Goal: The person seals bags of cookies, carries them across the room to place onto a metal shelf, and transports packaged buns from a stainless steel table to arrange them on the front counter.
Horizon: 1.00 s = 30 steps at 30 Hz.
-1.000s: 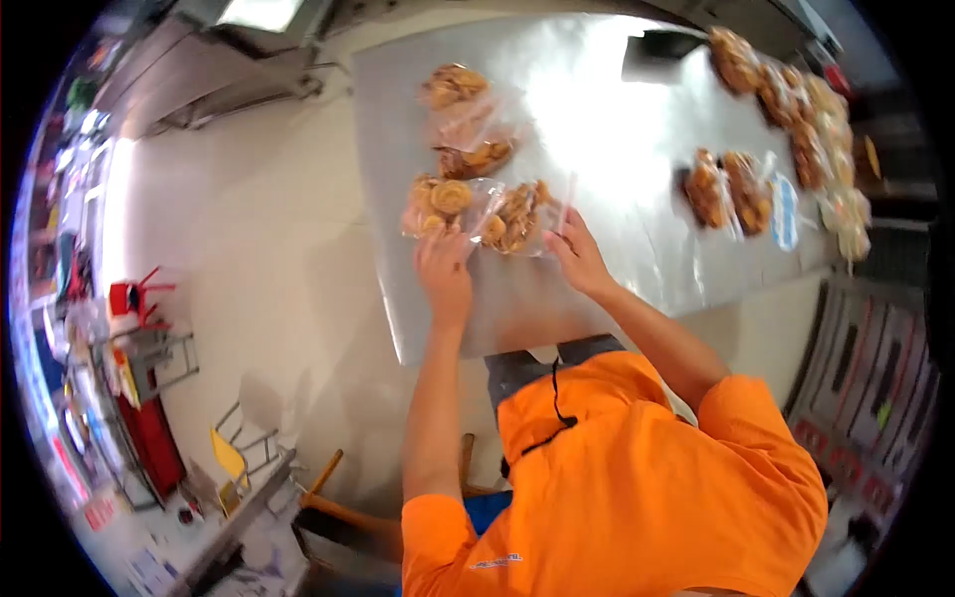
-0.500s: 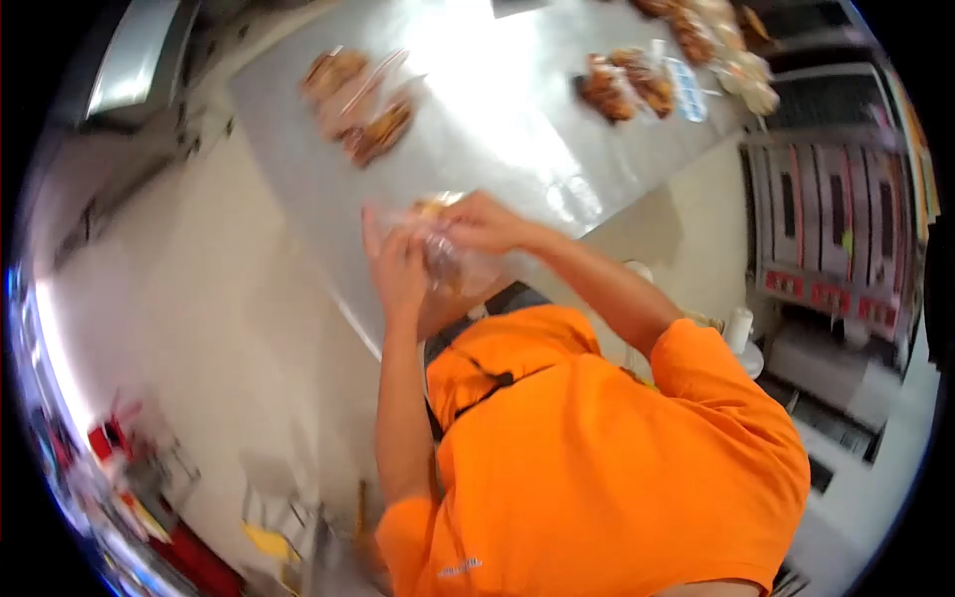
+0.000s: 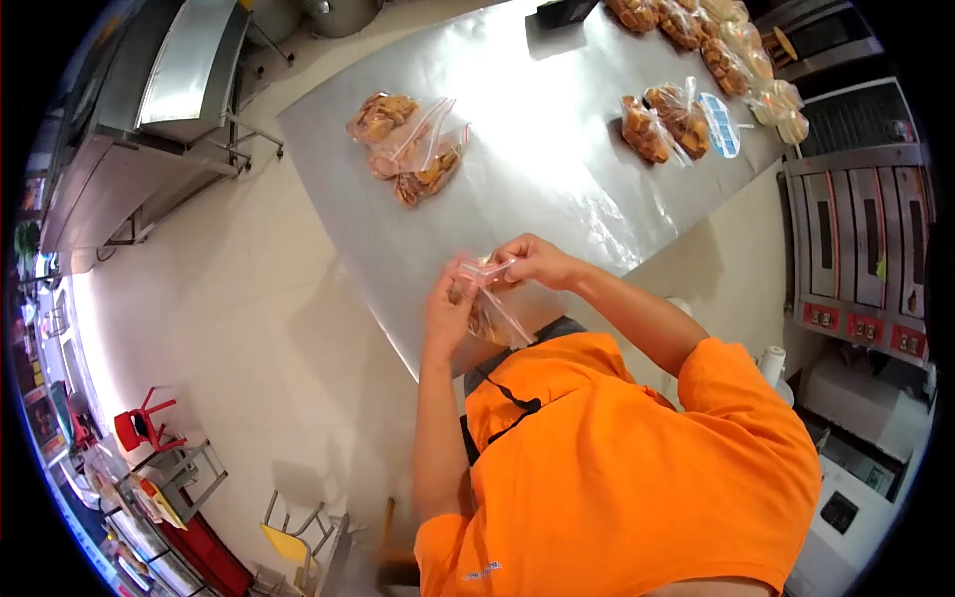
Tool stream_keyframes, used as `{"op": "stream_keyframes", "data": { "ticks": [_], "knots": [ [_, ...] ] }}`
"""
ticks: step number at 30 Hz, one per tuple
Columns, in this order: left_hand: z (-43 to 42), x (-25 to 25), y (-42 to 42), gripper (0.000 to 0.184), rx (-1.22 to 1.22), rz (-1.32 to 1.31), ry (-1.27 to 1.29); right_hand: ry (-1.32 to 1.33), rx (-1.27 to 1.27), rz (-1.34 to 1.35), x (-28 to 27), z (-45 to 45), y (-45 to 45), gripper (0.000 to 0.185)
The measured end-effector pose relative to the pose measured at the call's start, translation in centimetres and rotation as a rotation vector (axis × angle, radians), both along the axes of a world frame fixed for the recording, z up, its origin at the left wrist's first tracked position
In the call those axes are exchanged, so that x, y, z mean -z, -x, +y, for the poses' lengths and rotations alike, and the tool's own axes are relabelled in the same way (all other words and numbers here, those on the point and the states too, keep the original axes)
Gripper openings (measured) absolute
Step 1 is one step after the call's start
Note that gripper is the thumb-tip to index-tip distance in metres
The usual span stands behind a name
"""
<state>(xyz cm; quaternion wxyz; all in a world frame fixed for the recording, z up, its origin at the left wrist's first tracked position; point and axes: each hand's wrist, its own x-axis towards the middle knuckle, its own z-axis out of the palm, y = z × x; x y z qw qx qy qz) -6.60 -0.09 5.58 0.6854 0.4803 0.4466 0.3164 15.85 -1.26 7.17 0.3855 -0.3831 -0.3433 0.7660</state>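
Close to my body, at the table's near edge, both hands grip a clear zip bag [image 3: 487,325] with brownish food pieces inside. My left hand [image 3: 453,310] pinches the bag at its left side, near the top. On the other side, the fingers of my right hand [image 3: 538,262] are closed on the bag's upper edge. A pink-tinted zip strip runs between the hands and slants down to the right. Part of the contents is hidden behind fingers and shiny plastic.
Filled zip bags [image 3: 413,149] lie at the left of the metal table [image 3: 368,239]. Two tied bags of brown pieces [image 3: 665,121] sit at the right beside a blue-and-white label [image 3: 720,126]. More bags line the far right edge. An oven [image 3: 863,244] stands beyond.
The view has shifted, so the table appears lower and further right. The bag has turned in my hands, and its zip strip now shows between them. Both hands still hold it.
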Motion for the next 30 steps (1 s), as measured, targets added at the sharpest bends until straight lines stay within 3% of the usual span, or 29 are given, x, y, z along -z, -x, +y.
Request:
{"op": "stream_keyframes", "data": {
  "ticks": [1,5,8,10,12,14,15,17,18,20,21,26,28,29,30],
  "knots": [
    [0.0,0.5,-0.4,0.031,-0.047,0.146,-0.197,0.015,0.002,0.005,-0.1,0.3,-0.3,0.033],
    [-0.2,0.7,-0.4,0.028,-0.007,-0.037,-0.05,0.063,-0.024,0.053,-0.4,1.2,-0.6,0.031],
    [-0.7,2.4,0.1,0.025,-0.139,-0.044,0.114,-0.053,-0.062,-0.383,-0.3,2.0,-1.0,0.022],
    [-1.0,2.1,-0.1,0.032,-0.315,-0.091,0.139,-0.699,0.0,-1.133,-1.4,4.8,-2.5,0.049],
    [-1.0,0.5,-1.0,0.033,-0.394,-0.046,0.022,-0.912,0.11,-1.466,-1.5,10.0,-5.1,0.085],
    [-0.5,-0.2,-1.7,0.035,-0.485,0.001,-0.103,-0.933,0.051,-1.69,-1.9,15.5,-5.5,0.098],
    [-0.6,-0.3,-1.7,0.035,-0.428,-0.042,-0.034,-0.945,0.05,-1.675,-1.5,17.8,-5.5,0.098],
    [-0.6,-0.1,-1.4,0.035,-0.383,-0.065,0.031,-1.285,-0.081,-1.563,-0.5,22.3,-5.2,0.079],
    [-0.6,0.5,-1.2,0.03,-0.345,-0.058,0.086,-1.289,-0.075,-1.539,0.4,24.8,-5.2,0.079],
    [-1.4,0.6,-0.4,0.027,-0.298,-0.03,0.157,-0.925,-0.333,-1.147,2.4,27.0,-4.6,0.049],
    [-1.2,0.4,-0.8,0.024,-0.371,-0.009,0.109,-0.934,-0.196,-1.164,2.0,27.2,-4.0,0.02],
    [0.6,-0.7,-2.4,0.021,-0.624,0.186,-0.056,-1.056,-0.022,-1.153,0.9,21.9,-1.0,0.012],
    [2.0,-1.5,-1.8,0.036,-0.53,0.393,-0.024,-1.068,-0.022,-1.139,0.3,18.6,-0.1,0.015],
    [2.8,-2.0,-2.0,0.036,-0.532,0.391,-0.019,-1.067,-0.028,-1.139,0.1,17.0,0.2,0.015],
    [3.7,-2.9,-2.4,0.049,-0.501,0.403,-0.032,-1.023,0.001,-1.139,-0.1,15.3,0.3,0.017]
  ]
}}
